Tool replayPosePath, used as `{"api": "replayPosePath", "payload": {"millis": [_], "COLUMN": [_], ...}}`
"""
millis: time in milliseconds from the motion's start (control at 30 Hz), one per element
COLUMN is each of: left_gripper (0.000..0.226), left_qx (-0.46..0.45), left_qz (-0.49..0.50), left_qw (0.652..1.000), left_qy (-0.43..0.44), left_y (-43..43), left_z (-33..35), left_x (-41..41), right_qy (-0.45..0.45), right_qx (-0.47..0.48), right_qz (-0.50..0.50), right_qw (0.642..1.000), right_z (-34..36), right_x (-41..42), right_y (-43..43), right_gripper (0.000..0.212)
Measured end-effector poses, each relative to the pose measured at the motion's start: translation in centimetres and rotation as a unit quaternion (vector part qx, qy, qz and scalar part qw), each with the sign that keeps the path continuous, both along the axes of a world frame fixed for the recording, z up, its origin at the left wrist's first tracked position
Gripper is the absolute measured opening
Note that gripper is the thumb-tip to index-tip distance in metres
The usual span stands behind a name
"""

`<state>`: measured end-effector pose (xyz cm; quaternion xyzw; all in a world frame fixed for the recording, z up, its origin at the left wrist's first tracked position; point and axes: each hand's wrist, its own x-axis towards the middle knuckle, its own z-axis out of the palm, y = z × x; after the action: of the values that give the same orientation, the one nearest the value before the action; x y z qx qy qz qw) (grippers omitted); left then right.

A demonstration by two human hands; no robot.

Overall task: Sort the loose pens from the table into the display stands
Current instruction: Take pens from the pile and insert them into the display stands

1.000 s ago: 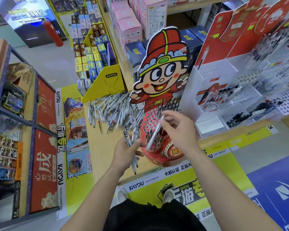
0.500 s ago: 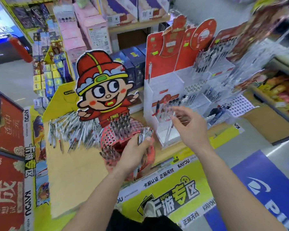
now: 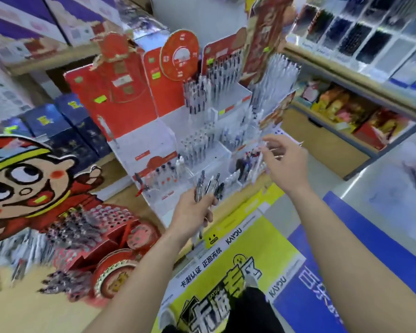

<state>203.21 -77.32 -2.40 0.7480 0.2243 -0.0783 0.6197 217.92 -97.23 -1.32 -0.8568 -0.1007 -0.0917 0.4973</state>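
Left hand (image 3: 192,212) is gripping a bundle of pens (image 3: 203,186) in front of the white display stand (image 3: 149,145).
The pens are sticking up out of its curled fingers, just before the stand's lowest tier. The right hand (image 3: 286,162) is hovering beside the stand's right compartments, fingers reaching forward; blur is hiding whether they are pinching anything. The red cartoon stand (image 3: 111,236) is sitting on the desk (image 3: 34,308), further left.

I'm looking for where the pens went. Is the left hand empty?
No, the left hand grips a bunch of pens in front of the white display stand.
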Motion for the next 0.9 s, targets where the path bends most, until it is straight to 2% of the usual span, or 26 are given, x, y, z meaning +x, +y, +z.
{"api": "replayPosePath", "payload": {"millis": [167,400,533,733,900], "left_gripper": [0.022,0.018,0.028,0.017,0.018], "left_qx": [-0.008,0.001,0.009,-0.015,-0.016], "left_qz": [0.055,0.134,0.155,0.191,0.192], "left_qw": [0.998,0.991,0.986,0.980,0.979], "left_qy": [0.012,0.031,0.054,0.062,0.064], "left_y": [-7.0,-15.0,-16.6,-18.0,-18.4], "left_z": [-2.2,-3.5,-4.5,-5.8,-6.4], "left_x": [7.1,14.1,16.3,18.4,19.5], "right_qy": [-0.002,0.040,0.047,0.044,0.034], "right_qx": [0.030,-0.011,-0.020,-0.024,-0.067], "right_qz": [-0.004,0.074,0.086,0.078,0.110], "right_qw": [1.000,0.996,0.995,0.996,0.991], "right_z": [-2.2,-5.9,-7.9,-9.9,-11.1], "right_x": [8.9,19.9,23.4,27.3,27.7], "right_y": [-6.4,-9.9,-9.6,-9.6,-9.5], "right_gripper": [0.026,0.017,0.015,0.012,0.010]}}
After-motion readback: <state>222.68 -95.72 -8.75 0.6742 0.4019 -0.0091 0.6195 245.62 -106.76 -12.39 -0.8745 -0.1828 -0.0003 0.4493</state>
